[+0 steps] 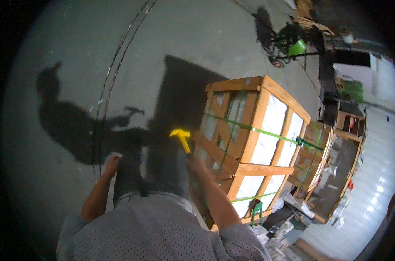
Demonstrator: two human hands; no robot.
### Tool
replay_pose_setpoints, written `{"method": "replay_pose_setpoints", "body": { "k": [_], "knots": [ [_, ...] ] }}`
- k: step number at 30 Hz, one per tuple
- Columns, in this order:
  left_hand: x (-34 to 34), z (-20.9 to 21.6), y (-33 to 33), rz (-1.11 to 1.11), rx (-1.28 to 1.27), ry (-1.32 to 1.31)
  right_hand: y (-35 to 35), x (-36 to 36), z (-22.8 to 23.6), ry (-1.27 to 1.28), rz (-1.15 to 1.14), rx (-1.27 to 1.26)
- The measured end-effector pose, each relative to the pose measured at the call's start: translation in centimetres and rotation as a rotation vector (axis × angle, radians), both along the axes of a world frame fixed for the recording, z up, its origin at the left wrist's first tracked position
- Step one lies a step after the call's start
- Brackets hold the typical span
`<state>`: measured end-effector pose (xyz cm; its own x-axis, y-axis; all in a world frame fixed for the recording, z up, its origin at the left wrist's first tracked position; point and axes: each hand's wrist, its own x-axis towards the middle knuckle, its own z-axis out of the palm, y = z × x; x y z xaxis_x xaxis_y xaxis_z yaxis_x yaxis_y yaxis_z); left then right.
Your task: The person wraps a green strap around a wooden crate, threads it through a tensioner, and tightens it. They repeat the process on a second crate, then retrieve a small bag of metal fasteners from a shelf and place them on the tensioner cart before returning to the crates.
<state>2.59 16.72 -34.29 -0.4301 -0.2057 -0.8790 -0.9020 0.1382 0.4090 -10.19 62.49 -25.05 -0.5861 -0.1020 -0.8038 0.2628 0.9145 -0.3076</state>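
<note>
In my right hand (194,164) is a claw hammer (183,138) with a bright yellow head and neck, raised in front of my right leg. My fingers wrap round the lower handle, which they mostly hide. Close by on the right stands a tall wooden crate (249,143), framed in light planks with white wrapped panels between them and green straps around it. The hammer is apart from the crate. My left hand (113,163) hangs by my left thigh, its fingers curled; a small pale patch shows at them, too unclear to name.
Grey floor (75,39) with two dark lines spreads ahead and left, bearing my shadow. Further right are a second strapped crate (312,152) and an open wooden frame (343,174). A green wheeled machine (293,45) stands at the back right. Loose wrapping (284,230) lies near the crate's base.
</note>
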Motion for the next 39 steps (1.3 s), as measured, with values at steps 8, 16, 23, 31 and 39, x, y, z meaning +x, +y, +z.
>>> {"method": "replay_pose_setpoints", "body": {
  "k": [8, 16, 23, 31, 39],
  "knots": [
    [-5.3, -0.2, -8.9, -0.569, -0.289, 0.270, -1.0, 11.0, 15.8, 0.090, -0.776, -0.006],
    [-14.7, 1.7, -5.8, -0.220, 0.280, -0.007, 0.5, 11.3, 22.5, 0.520, -1.410, -0.209],
    [-26.9, 5.5, 1.0, -0.253, 0.586, -0.042, 14.0, 6.9, 17.9, 0.807, -1.826, -0.181],
    [-33.8, 6.9, 3.9, -0.330, 0.352, 0.087, 31.0, 4.0, 12.3, 0.659, -1.973, 0.010],
    [-39.5, 4.2, 2.2, -0.749, -0.070, 0.058, 28.9, 3.1, 10.5, 0.500, -1.749, 0.450]
  ]
}}
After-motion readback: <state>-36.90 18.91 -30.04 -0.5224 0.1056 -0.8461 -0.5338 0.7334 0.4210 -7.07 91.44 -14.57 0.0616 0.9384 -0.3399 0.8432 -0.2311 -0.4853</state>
